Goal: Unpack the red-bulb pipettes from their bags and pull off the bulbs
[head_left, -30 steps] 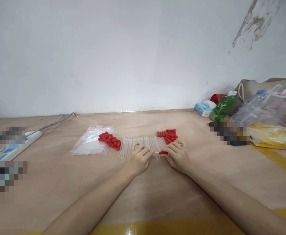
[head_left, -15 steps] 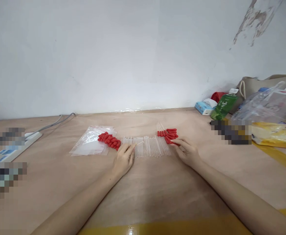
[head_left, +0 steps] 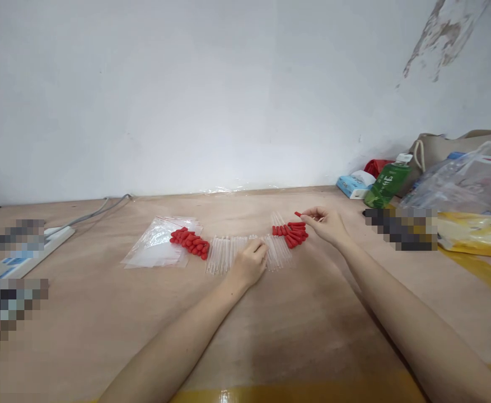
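Observation:
My right hand is raised off the table, its thumb and fingers pinching a small red rubber bulb. Below it lie several red bulbs, and some fit on the ends of clear thin tubes that point away from me. My left hand is closed in a pinch over a row of loose clear tubes. The clear tube in its fingers is hard to make out against that row. Left of the row, a pile of red bulbs partly covers clear zip bags.
A power strip with a grey cable lies at the left. On the right stand a tissue pack, a green bottle and plastic bags. Yellow tape crosses the table, and a wall rises behind.
My left hand has moved right along the row of tubes. My right hand has lifted up and away from the right-hand pile with a red bulb in its fingers.

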The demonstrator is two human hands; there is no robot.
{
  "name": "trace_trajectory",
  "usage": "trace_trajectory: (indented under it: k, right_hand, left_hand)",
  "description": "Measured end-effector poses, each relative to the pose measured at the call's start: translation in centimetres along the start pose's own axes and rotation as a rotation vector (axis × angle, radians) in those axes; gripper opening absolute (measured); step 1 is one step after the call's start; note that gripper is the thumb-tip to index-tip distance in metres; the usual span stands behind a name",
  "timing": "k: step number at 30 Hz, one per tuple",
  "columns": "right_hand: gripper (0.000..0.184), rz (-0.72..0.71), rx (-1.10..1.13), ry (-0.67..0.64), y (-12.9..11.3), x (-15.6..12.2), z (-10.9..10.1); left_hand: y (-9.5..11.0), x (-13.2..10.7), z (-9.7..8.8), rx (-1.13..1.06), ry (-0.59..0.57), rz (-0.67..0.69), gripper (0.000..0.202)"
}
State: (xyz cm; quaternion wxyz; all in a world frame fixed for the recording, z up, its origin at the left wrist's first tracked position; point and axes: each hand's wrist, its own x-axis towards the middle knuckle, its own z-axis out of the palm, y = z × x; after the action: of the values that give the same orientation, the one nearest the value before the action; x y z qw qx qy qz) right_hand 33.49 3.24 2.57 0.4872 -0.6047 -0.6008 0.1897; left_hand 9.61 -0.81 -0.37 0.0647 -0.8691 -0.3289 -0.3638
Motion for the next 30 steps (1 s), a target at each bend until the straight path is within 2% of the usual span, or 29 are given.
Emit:
trace_trajectory:
  k: [5, 9, 14, 18, 22, 27, 30]
  right_hand:
    - [0.023, -0.069, -0.290, -0.090, 0.4, -0.5, 0.1]
    - [0.019, -0.101, -0.451, -0.061, 0.7, -0.3, 0.0]
    - [0.022, -0.095, -0.453, -0.050, 1.3, 0.0, -0.1]
    - [0.027, -0.073, -0.358, 0.023, 1.6, 0.2, -0.2]
    - [0.029, -0.012, -0.321, 0.105, 1.4, 0.3, -0.5]
    - [0.025, -0.031, -0.395, 0.094, -0.3, -0.1, -0.1]
    - [0.022, -0.103, -0.546, 0.064, -2.3, -0.6, 1.5]
  left_hand:
    - [0.6, -0.8, 0.1, -0.012, -0.096, -0.033, 0.017]
    - [1.0, -0.9, -0.2, -0.007, -0.142, -0.057, 0.016]
    - [1.2, -0.8, -0.2, -0.005, -0.164, -0.087, 0.018]
    - [1.2, -1.3, -0.6, -0.044, -0.089, -0.110, 0.024]
    - [1.1, -2.7, -2.0, -0.018, -0.046, -0.116, 0.029]
    - [0.4, -4.6, -3.9, -0.010, -0.047, -0.123, 0.023]
    - [-0.1, -5.0, -4.1, -0.013, -0.041, -0.140, 0.020]
